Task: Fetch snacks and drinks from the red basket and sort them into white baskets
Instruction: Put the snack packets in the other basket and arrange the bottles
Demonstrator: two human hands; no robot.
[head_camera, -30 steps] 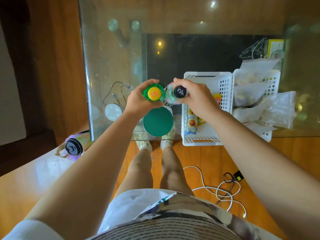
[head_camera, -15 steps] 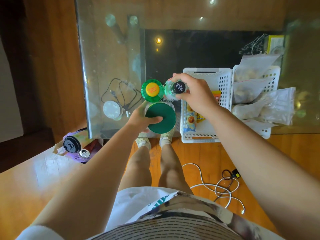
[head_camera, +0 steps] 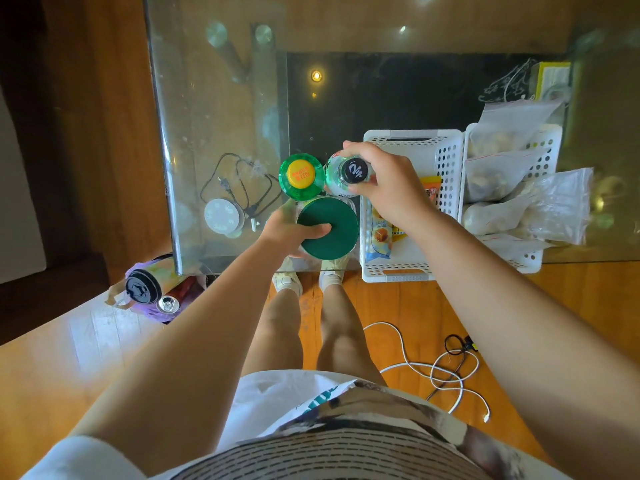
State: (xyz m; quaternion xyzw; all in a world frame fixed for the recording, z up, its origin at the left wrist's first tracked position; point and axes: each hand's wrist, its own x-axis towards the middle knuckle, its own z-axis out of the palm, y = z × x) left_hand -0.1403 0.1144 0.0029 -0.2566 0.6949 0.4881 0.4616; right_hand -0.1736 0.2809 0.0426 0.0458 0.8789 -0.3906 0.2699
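Both hands on drinks at the glass table's (head_camera: 221,98) near edge.

Left hand (head_camera: 289,228) grips a jar (head_camera: 329,227) with a flat dark-green lid; right hand (head_camera: 388,188) clasps a clear, black-capped bottle (head_camera: 349,174) at its 1 o'clock. A green, yellow-capped bottle (head_camera: 300,175) stands free at 11 o'clock.

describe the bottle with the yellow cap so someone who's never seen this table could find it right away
Look at the glass table, just left of the white baskets, where three drinks cluster at the near edge. The bottle is the far-left one, free of both hands. It alone is green with a yellow cap; its neighbours have black and dark green tops.
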